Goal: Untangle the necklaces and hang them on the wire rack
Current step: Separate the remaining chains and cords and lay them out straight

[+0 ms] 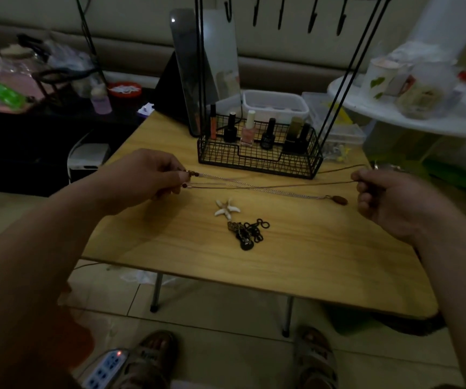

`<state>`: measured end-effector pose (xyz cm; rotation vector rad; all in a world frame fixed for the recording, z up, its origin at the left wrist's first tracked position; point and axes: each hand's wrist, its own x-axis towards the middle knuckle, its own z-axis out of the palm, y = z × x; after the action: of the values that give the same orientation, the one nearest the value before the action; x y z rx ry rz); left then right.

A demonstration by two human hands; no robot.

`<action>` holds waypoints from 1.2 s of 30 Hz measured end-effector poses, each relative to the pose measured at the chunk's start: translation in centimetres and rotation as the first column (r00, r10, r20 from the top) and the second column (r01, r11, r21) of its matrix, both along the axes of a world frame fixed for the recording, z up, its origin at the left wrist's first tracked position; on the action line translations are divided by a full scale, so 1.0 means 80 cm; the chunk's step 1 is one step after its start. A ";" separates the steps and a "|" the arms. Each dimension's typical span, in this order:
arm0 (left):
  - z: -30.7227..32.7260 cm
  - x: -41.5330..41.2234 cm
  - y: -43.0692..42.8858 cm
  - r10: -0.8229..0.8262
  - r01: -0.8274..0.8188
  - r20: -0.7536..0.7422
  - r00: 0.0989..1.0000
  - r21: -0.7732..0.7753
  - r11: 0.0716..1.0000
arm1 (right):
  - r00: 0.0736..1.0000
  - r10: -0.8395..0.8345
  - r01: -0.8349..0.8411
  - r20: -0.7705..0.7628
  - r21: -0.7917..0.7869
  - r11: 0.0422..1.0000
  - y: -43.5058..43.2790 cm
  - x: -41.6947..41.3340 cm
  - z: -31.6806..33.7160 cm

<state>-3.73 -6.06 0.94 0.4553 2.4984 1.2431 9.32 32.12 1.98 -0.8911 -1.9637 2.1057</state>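
Observation:
Two thin necklaces stretch between my hands above the wooden table [324, 262]: a brown cord necklace [296, 185] and a pale twisted chain [254, 187] that ends in a brown pendant [339, 199]. My left hand [144, 175] pinches their beaded ends. My right hand [389, 202] grips the brown cord's other end. A tangled pile [244, 233] lies on the table below them: a white starfish pendant [226, 209], a black link chain [258, 230] and a dark pendant. The black wire rack [257, 161] stands behind, its hooks [311, 15] overhead.
Several nail polish bottles [247, 130] stand in the rack's basket. A mirror [212, 60] and a white tray [275, 103] sit behind it. A cluttered white round shelf [411, 116] is at right, a power strip [105, 370] lies on the floor by my sandalled feet.

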 end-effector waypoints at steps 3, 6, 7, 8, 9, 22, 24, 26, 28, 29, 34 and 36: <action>-0.002 -0.004 -0.003 0.053 -0.054 -0.033 0.998 -0.058 0.997 | 0.985 0.077 -0.112 0.157 0.227 0.967 -0.003 0.001 -0.001; -0.006 -0.006 -0.006 0.091 -0.105 -0.099 0.991 -0.154 0.982 | 0.953 0.115 -0.218 0.280 0.371 0.903 -0.014 0.004 0.000; -0.008 -0.006 -0.005 0.091 -0.116 -0.132 0.987 -0.194 0.974 | 0.943 0.115 -0.244 0.312 0.415 0.876 -0.017 0.004 -0.001; -0.011 -0.006 -0.003 0.092 -0.129 -0.167 0.982 -0.226 0.966 | 0.933 0.111 -0.269 0.341 0.460 0.846 -0.019 0.005 -0.002; -0.014 -0.007 -0.002 0.097 -0.144 -0.196 0.976 -0.245 0.959 | 0.924 0.101 -0.288 0.369 0.498 0.818 -0.020 0.004 -0.003; -0.028 -0.013 -0.009 0.133 -0.204 -0.282 0.950 -0.241 0.949 | 0.869 0.040 -0.388 0.493 0.629 0.673 -0.030 -0.003 -0.011; -0.029 -0.009 -0.007 0.092 -0.186 -0.322 0.942 -0.273 0.944 | 0.865 0.036 -0.392 0.500 0.630 0.671 -0.032 -0.003 -0.010; -0.028 -0.007 -0.006 0.058 -0.166 -0.345 0.937 -0.291 0.942 | 0.863 0.037 -0.394 0.504 0.625 0.674 -0.033 -0.003 -0.009; -0.028 -0.006 -0.006 0.039 -0.154 -0.356 0.934 -0.302 0.941 | 0.870 0.028 -0.377 0.493 0.628 0.681 -0.032 -0.001 -0.008; -0.028 -0.006 -0.005 0.043 -0.159 -0.362 0.931 -0.298 0.941 | 0.880 0.020 -0.362 0.475 0.642 0.676 -0.032 0.000 -0.009; -0.035 -0.009 -0.001 0.075 -0.195 -0.402 0.913 -0.268 0.943 | 0.930 -0.007 -0.278 0.367 0.716 0.640 -0.033 0.000 -0.013; -0.037 -0.009 0.001 0.084 -0.217 -0.426 0.901 -0.275 0.937 | 0.927 -0.017 -0.300 0.375 0.767 0.567 -0.031 -0.002 -0.017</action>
<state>-4.46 -5.97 -2.04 0.4846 3.0755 0.8293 9.19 29.64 0.66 -0.9138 -2.8483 0.8108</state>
